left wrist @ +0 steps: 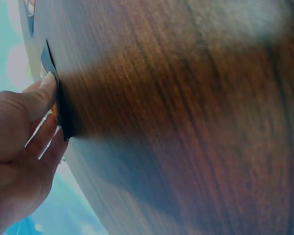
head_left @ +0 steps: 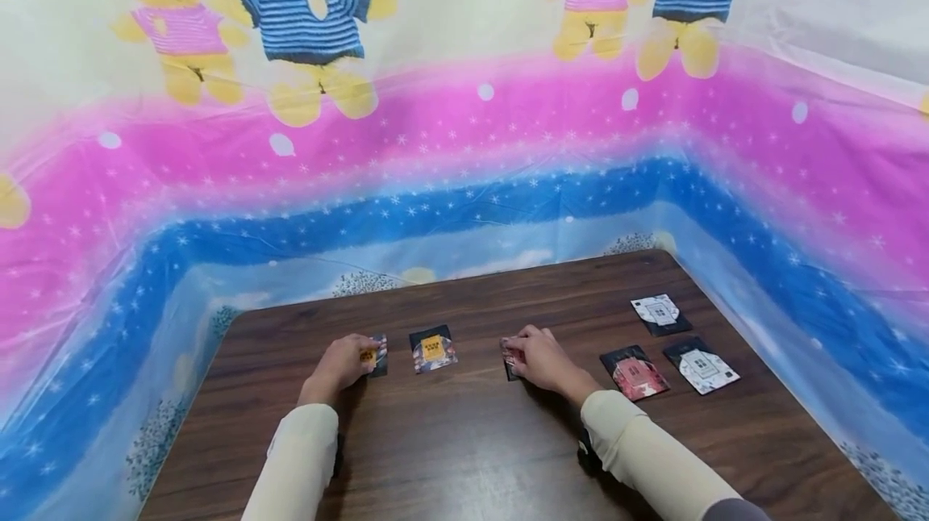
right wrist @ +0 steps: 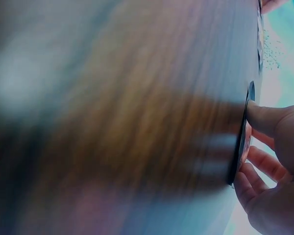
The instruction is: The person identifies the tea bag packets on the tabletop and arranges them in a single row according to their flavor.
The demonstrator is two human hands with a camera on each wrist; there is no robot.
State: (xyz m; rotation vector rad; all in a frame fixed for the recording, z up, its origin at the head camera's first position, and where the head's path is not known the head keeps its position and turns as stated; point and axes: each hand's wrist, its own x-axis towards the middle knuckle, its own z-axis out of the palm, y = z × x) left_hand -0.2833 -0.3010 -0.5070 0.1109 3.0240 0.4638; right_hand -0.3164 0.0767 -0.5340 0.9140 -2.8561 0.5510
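At the left of the table, my left hand (head_left: 341,366) grips a small square packet (head_left: 381,353) with an orange label, mostly covered by the fingers. The left wrist view shows the thumb on one side of this dark-edged packet (left wrist: 63,120) and fingers on the other, close over the wood. Right of the middle, my right hand (head_left: 544,360) holds a similar packet (head_left: 510,373) with pinkish-red print. Thumb and fingers span that packet (right wrist: 240,149) in the right wrist view, low over the tabletop. Between the hands lies another orange-labelled packet (head_left: 433,349).
On the right side of the brown wooden table (head_left: 450,440) lie a red packet (head_left: 635,372) and two white-and-black ones, a rear packet (head_left: 659,313) and a front packet (head_left: 701,365). A printed cloth curtain (head_left: 435,134) with bears hangs around the table's back and sides.
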